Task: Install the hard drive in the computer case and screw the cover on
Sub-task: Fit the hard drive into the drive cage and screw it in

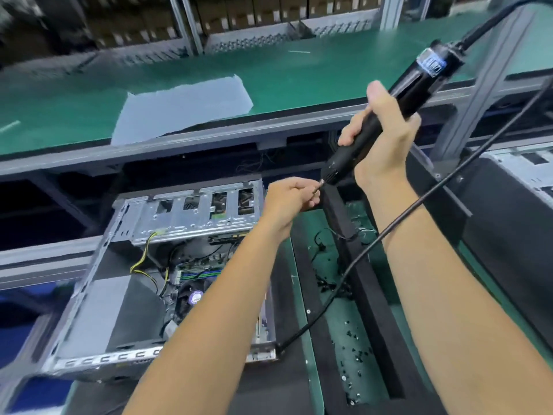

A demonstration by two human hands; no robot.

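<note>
The right hand (pixel 381 136) has its grip wrapped around a black electric screwdriver (pixel 398 106), held slanted above the table with its cord (pixel 398 217) trailing down across the right forearm, while the left hand (pixel 291 197) has its grip pinching something small at the tool's tip (pixel 320 184), too small to make out. Below and to the left, the open computer case (pixel 125 283) lies on the table with its cover off, its drive cage (pixel 197 211) and wiring showing. Small dark screws (pixel 353 336) lie scattered in a green tray (pixel 308 342) just right of the case.
</note>
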